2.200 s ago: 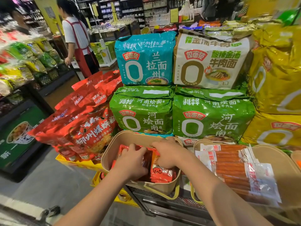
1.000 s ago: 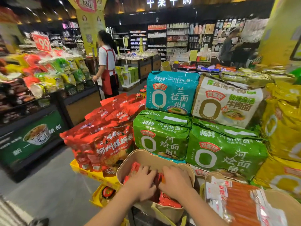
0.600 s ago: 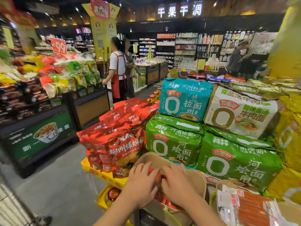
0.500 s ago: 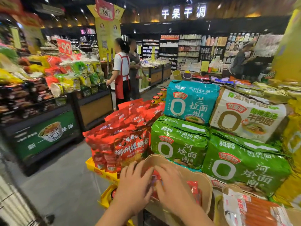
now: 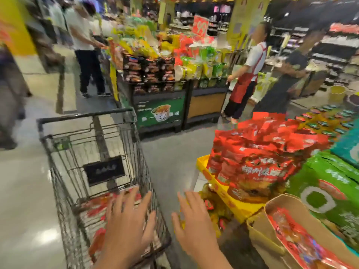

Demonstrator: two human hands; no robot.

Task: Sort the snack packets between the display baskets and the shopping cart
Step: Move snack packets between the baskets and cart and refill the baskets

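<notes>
Supermarket aisle: your shopping cart (image 5: 93,162) stood at left with blurred red snack packets (image 5: 97,208) inside, tan display basket (image 5: 260,230) at right holding more. Your left hand (image 5: 128,224) and right hand (image 5: 194,224) hovered, fingers spread, holding nothing.

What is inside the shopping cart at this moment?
Red snack packets lie on the shopping cart floor. The left hand covers some, and blur hides their count.

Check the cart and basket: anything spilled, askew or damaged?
Nothing stands out, though the frame is blurred. Red snack packets lie inside the grey wire shopping cart; more sit in the tan display basket. Both hands, left and right, are spread, holding nothing.
</notes>
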